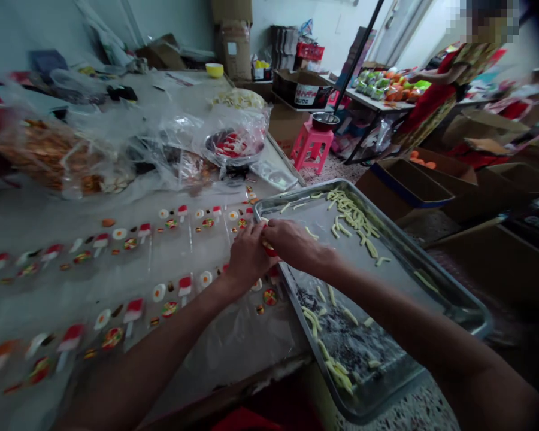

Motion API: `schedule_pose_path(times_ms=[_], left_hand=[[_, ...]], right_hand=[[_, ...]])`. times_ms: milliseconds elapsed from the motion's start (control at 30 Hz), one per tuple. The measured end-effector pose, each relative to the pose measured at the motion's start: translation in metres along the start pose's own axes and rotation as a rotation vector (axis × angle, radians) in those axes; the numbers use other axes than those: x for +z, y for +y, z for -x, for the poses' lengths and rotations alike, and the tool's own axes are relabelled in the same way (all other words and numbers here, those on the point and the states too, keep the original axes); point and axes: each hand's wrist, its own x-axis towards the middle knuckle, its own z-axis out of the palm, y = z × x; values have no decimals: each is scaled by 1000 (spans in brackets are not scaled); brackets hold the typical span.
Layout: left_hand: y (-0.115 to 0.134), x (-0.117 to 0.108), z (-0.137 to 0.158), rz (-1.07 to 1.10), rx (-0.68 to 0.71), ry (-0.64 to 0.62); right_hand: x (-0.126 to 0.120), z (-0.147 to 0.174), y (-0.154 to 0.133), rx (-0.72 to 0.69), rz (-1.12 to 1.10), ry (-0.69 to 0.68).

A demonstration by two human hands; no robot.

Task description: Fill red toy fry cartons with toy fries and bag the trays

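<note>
My left hand (247,254) and my right hand (291,244) meet at the left rim of a metal tray (431,281), fingers pinched together around a small red candy piece (269,249). The tray holds several pale yellow gummy strips (350,218) and dark crumbs near its front. Left of the hands, rows of small candies (135,239), red-and-white mushroom shapes, egg shapes and round swirls, lie in a clear plastic sheet on the table. Exactly which hand carries the red piece is hard to tell.
Clear bags of sweets (49,155) and a bowl of red candies (233,146) sit further back on the table. A pink stool (312,149) with a metal bowl stands beyond. Cardboard boxes (408,185) line the floor at right, where another person (435,102) stands at a table.
</note>
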Motion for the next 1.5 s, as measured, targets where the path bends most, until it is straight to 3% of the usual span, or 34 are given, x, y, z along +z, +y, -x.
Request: schedule_pose_path(times_ms=[133, 300, 400, 633, 733, 800, 900, 967, 1033, 1133, 1267, 1367, 1500], left_hand=[[1, -5, 21, 76, -60, 122], [-3, -15, 48, 156, -134, 274], [-14, -24, 60, 133, -156, 328], [-50, -52, 76, 125, -200, 350], [-56, -54, 84, 206, -253, 352], [-54, -51, 90, 271, -299, 315], [-56, -53, 92, 333, -393, 187], [-68, -64, 88, 326, -407, 80], [-89, -80, 79, 247, -347, 37], [-128, -98, 63, 57, -240, 92], [-157, -86, 48, 32, -102, -53], [-162, -68, 45, 80, -26, -112], [-162, -62, 46, 137, -4, -79]], right_hand=[[18, 11, -5, -28, -372, 186], [38, -1, -21, 290, -843, 445], [42, -17, -39, 313, -849, 395], [33, -30, -70, -34, -639, 235], [42, -17, -79, 8, -618, 337], [54, -13, -81, 54, -742, 357], [70, -26, -72, 100, -959, 272], [71, -47, -57, 126, -989, 200], [64, -76, -40, 127, -924, 125], [47, -120, -21, 134, -706, 1], [38, -157, -19, 28, -469, -252], [44, -160, -30, -104, -222, -229], [54, -142, -47, -80, 61, -127]])
